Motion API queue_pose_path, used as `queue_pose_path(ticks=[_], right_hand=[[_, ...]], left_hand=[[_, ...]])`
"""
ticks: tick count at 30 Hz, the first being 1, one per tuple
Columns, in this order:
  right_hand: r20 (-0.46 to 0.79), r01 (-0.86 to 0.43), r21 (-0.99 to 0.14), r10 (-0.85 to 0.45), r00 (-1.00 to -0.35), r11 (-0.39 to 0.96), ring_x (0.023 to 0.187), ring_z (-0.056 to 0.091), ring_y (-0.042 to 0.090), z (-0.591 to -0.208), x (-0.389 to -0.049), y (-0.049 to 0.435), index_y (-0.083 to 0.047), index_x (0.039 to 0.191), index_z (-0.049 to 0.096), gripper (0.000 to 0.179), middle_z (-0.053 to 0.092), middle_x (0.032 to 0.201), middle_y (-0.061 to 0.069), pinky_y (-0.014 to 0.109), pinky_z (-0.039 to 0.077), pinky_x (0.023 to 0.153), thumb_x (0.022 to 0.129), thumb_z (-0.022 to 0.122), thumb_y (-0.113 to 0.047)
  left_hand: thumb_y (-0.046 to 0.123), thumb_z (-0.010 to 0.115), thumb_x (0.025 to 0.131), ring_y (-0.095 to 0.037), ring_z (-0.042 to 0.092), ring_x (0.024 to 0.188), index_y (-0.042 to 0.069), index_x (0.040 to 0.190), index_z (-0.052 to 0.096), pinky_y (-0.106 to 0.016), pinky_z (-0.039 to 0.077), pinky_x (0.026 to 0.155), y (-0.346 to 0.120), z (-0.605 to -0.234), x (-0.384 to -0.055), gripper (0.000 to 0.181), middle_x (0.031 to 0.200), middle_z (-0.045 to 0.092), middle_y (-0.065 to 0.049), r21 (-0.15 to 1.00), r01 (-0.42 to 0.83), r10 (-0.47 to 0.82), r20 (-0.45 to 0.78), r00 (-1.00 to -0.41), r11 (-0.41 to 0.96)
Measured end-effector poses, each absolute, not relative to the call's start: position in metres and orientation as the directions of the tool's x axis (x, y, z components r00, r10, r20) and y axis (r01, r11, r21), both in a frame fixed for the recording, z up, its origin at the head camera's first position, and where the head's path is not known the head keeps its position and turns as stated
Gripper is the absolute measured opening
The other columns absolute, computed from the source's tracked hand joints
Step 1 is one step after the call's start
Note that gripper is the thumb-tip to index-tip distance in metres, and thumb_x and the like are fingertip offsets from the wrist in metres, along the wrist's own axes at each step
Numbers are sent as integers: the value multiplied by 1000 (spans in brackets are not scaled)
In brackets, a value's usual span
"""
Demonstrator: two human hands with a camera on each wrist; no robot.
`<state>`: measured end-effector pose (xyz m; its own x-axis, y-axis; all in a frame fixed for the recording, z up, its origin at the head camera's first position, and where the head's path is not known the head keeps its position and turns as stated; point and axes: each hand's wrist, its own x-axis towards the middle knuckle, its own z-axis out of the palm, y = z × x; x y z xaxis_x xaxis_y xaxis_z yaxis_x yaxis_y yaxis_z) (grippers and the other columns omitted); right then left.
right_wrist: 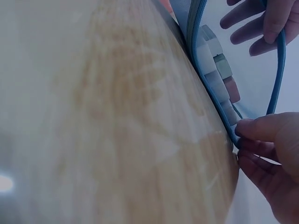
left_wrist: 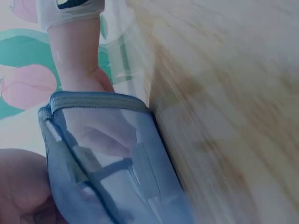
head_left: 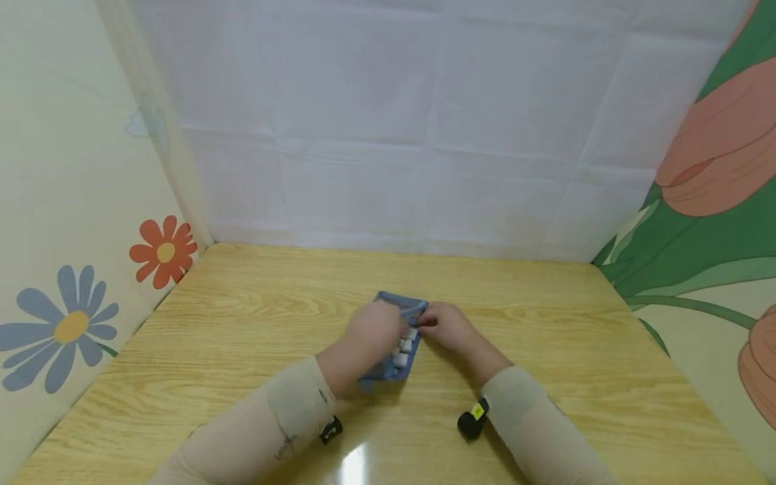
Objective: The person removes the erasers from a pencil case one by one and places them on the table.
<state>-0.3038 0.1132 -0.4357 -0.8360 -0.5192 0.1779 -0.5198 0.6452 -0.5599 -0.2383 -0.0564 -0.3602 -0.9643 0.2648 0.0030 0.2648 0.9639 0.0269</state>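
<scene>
A blue mesh zipper pouch (head_left: 403, 298) lies unzipped on the table between both hands. Inside sits a row of small blocks (right_wrist: 217, 84), mostly white, with greenish and reddish ones among them. My left hand (head_left: 374, 329) reaches over the pouch. In the right wrist view, the left thumb (right_wrist: 276, 21) and fingers hold the blue trim of the lifted flap. With thumb and fingertips, my right hand (head_left: 450, 327) pinches the pouch's zipped edge at a corner. The left wrist view shows the right hand partly behind the mesh (left_wrist: 105, 128).
The wood-grain table (head_left: 273, 283) extends around the pouch. A white cloth (head_left: 376, 135) hangs behind it, and flower-patterned panels (head_left: 73, 323) stand on both sides. Black wrist devices (head_left: 471, 423) sit near both sleeve cuffs.
</scene>
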Motion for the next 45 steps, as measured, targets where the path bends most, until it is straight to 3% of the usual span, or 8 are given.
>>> queue_pose_path(ticks=[6,9,14,17,26,31,36,45], right_hand=[[181,-510,-577,-508,-842,638,79,56,12,-435,-303,116,-10,83,72,5,62,83,-1,28,50,74,80,68,-10],[184,-506,-583,-503,-845,636,80,57,13,-432,-302,116,-10,82,72,5,63,84,-1,29,50,76,80,68,-10],[181,-493,-591,-491,-852,638,77,57,12,-428,-300,118,-10,83,71,5,63,82,-1,28,50,74,81,67,-10],[185,-501,-584,-496,-848,638,74,56,11,-426,-299,119,-10,83,71,5,63,79,-2,27,50,72,81,67,-11],[125,-458,-618,-495,-860,639,75,57,10,-425,-297,120,-13,81,71,4,64,78,-4,28,51,73,82,67,-12],[100,-448,-615,-499,-861,649,78,58,9,-426,-297,120,-15,83,71,5,65,81,-6,29,51,77,82,66,-13],[98,-436,-636,-494,-864,636,82,60,12,-426,-296,120,-13,85,71,6,67,84,-4,31,51,80,82,66,-11],[49,-312,-744,-417,-908,591,87,60,12,-429,-293,122,-13,90,71,9,67,91,-2,31,50,83,82,67,-13]], left_hand=[[43,62,82,-16,52,56,7,73,57,-30,48,51,-66,-363,-244,37,65,56,-3,120,312,309,41,-950,943],[42,64,81,-17,50,59,10,72,54,-31,46,53,-71,-364,-249,35,65,55,-2,241,312,315,26,-949,919],[12,55,85,-18,52,65,11,75,55,-29,45,53,-84,-369,-260,10,73,58,-3,391,322,326,57,-944,862],[1,51,79,-20,54,72,10,80,60,-27,46,55,-92,-373,-265,12,83,61,-4,481,325,334,69,-940,814],[-2,45,87,-16,55,68,4,96,64,-25,49,51,-107,-389,-273,22,90,63,-9,852,-13,239,-161,-958,523],[0,42,91,-15,59,73,2,110,61,-25,51,58,-111,-400,-276,26,98,65,-11,905,-158,232,-265,-936,395],[-2,41,91,-15,59,69,-3,108,58,-25,52,59,-113,-408,-277,25,91,64,-12,924,-234,243,-312,-919,302],[-3,47,88,-17,63,81,1,107,61,-29,55,65,-118,-412,-276,24,104,65,-12,888,-231,235,-342,-910,398]])
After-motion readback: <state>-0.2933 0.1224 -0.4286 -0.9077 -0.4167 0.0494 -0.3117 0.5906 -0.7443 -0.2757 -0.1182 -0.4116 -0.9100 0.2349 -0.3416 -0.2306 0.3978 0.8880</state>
